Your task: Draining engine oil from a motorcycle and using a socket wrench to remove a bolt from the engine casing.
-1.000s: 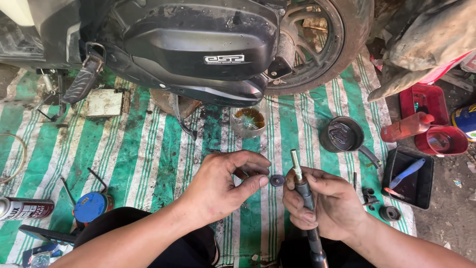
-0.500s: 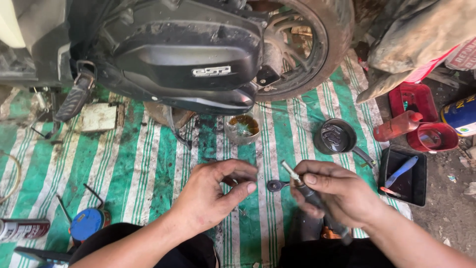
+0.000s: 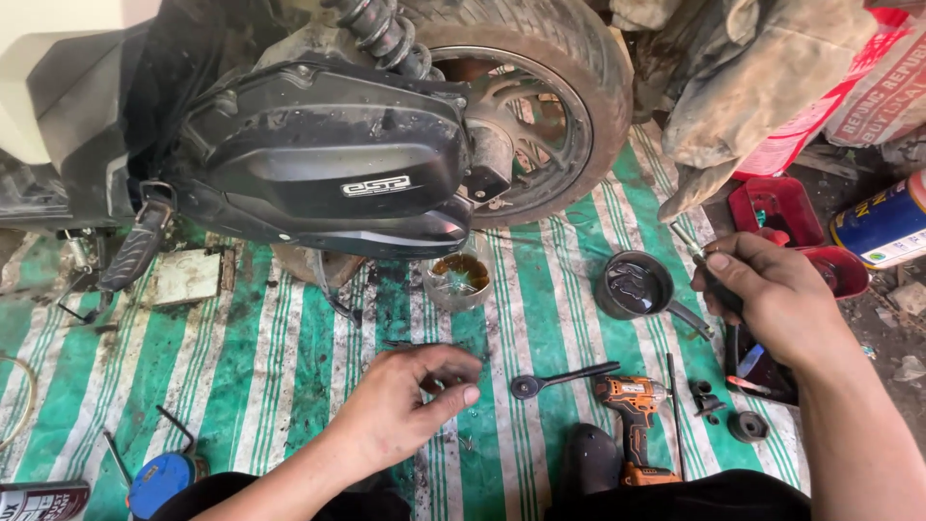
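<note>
The right hand [image 3: 772,294] at three o'clock is clamped on a thin tool [image 3: 709,265]; the left hand [image 3: 410,405], six o'clock, pinches fingertips together on the striped mat [image 3: 251,376].

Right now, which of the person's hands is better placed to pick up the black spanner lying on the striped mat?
Probably the left hand: it rests on the mat beside the black spanner with nothing large in it. The right hand is raised away, gripping a slim tool.
</note>
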